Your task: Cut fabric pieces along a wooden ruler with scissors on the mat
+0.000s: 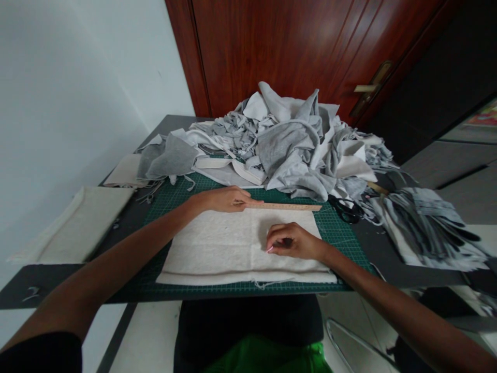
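Observation:
A cream cloth (217,248) lies flat on the green cutting mat (341,235). Along its far edge runs a wooden ruler (291,206), whose left end is in my left hand (229,199), fingers closed on it. Over the right half of the cloth is my right hand (289,241), its fingers pinched round a small pink object (269,249), too small to name for certain. Loose threads (264,285) hang at the cloth's near edge.
Behind the mat rises a heap of grey and white fabric scraps (291,145). Black scissors (349,210) lie right of the ruler. Folded cream cloth (73,228) is at the left, stacked grey fabric (430,225) at the right. The table's near edge crosses below the mat.

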`<state>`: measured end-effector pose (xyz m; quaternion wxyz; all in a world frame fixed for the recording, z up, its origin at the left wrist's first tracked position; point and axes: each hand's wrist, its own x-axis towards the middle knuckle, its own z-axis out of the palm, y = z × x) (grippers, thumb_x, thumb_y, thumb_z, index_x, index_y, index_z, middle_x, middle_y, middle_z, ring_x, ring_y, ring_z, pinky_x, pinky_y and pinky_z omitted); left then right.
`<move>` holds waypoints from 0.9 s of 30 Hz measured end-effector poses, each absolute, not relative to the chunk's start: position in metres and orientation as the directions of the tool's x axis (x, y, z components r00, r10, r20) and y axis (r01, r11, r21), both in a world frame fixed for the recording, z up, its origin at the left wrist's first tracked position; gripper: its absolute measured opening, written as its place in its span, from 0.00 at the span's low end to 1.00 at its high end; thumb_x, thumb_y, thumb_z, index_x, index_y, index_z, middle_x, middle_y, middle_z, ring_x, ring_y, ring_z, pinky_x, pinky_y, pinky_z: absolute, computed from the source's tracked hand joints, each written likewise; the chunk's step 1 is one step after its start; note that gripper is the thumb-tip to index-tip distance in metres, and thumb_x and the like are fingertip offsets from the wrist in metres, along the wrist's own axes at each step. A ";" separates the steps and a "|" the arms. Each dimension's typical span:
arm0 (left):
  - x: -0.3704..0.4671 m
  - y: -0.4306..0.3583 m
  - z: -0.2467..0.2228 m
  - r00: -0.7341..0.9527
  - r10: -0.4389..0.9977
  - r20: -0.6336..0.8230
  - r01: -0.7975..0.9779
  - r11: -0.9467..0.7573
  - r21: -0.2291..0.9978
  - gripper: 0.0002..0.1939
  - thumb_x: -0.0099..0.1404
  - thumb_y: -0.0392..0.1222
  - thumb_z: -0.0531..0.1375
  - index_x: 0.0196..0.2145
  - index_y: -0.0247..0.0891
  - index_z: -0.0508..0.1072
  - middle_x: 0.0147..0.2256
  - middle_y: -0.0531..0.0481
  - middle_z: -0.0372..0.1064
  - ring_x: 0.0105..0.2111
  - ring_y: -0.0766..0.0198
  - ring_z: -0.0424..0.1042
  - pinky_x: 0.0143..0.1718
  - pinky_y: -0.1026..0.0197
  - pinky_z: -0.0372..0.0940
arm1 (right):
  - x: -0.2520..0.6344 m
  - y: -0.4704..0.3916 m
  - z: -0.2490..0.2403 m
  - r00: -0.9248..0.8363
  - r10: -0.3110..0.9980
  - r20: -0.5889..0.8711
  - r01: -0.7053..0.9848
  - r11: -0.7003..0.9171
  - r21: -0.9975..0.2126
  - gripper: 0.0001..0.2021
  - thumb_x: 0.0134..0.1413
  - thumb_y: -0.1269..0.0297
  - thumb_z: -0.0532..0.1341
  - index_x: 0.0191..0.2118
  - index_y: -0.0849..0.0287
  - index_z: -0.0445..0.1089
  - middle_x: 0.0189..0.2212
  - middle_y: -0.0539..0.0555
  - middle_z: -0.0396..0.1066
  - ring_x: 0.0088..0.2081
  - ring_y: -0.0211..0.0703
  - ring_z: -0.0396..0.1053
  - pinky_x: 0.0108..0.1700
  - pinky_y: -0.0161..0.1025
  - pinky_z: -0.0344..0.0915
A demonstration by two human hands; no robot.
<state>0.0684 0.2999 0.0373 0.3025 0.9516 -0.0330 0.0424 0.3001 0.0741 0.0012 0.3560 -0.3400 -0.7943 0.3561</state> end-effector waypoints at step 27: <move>0.067 0.295 0.027 0.992 0.005 0.123 -0.086 -0.685 0.724 0.18 0.78 0.37 0.60 0.58 0.37 0.84 0.37 0.46 0.78 0.34 0.66 0.73 0.38 0.66 0.64 | 0.292 0.125 0.002 -0.151 0.799 0.582 0.426 0.584 -0.691 0.10 0.71 0.54 0.69 0.40 0.54 0.82 0.35 0.53 0.77 0.33 0.41 0.71 0.36 0.39 0.67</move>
